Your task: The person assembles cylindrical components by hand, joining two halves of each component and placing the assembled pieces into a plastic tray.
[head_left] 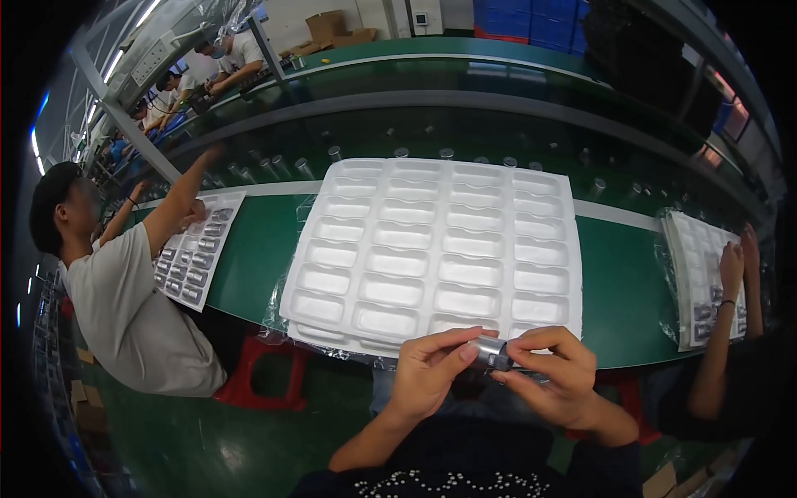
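Observation:
Between my two hands is a short silver metal cylinder (491,352) with a darker grey end. My left hand (432,372) closes its thumb and fingers on the cylinder's left side. My right hand (554,370) pinches the darker end at the right with thumb and fingertips. Both hands are over the near edge of a white moulded tray (440,241), which has rows of oblong pockets with nothing in them. More trays are stacked under it, on clear plastic film.
A conveyor belt (465,124) beyond the green table (623,249) carries several silver cylinders (334,154). At left, a co-worker (141,290) reaches past a partly filled tray (199,257). Another person's hands (739,257) work over a tray (693,266) at right. Red stools (266,373) stand nearby.

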A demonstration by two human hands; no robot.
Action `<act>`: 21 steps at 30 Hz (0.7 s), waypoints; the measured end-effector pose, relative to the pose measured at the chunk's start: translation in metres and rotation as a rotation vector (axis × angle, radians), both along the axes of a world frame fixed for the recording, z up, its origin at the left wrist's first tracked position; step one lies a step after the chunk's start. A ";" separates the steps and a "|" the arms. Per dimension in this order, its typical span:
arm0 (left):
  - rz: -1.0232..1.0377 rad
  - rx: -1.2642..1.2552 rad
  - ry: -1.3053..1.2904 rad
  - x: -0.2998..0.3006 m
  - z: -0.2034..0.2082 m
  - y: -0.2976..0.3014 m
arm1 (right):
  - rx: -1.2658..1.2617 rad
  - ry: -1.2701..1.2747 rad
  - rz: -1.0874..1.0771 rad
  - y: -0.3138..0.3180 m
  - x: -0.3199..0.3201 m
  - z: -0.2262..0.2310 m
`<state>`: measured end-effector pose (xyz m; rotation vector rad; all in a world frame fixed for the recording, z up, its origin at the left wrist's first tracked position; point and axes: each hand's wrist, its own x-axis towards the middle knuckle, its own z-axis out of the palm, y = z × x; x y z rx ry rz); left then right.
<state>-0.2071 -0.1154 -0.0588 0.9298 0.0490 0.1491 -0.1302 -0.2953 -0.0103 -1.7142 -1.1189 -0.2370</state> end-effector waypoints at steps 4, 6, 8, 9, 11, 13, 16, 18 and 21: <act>-0.036 0.001 0.014 0.000 0.001 0.004 | 0.012 -0.084 0.049 -0.001 0.010 0.000; -0.045 0.023 0.013 0.001 0.004 0.007 | -0.018 -0.055 0.106 -0.002 0.016 0.004; -0.057 0.044 0.011 0.002 0.002 0.007 | -0.051 -0.001 0.127 -0.006 0.018 0.011; -0.055 0.036 0.023 0.000 -0.001 0.008 | -0.079 0.053 0.156 -0.006 0.019 0.015; -0.048 0.029 0.035 -0.001 -0.003 0.010 | -0.079 0.090 0.163 -0.008 0.022 0.020; -0.058 -0.096 0.038 0.002 -0.003 0.009 | -0.088 0.126 0.152 -0.010 0.023 0.021; -0.066 -0.154 0.055 0.002 -0.001 0.002 | -0.064 0.102 0.123 -0.008 0.022 0.017; -0.069 -0.175 0.056 0.003 0.000 -0.001 | -0.059 0.087 0.112 -0.008 0.019 0.013; -0.097 -0.190 0.057 0.002 -0.005 0.000 | -0.070 0.045 0.098 -0.009 0.018 0.011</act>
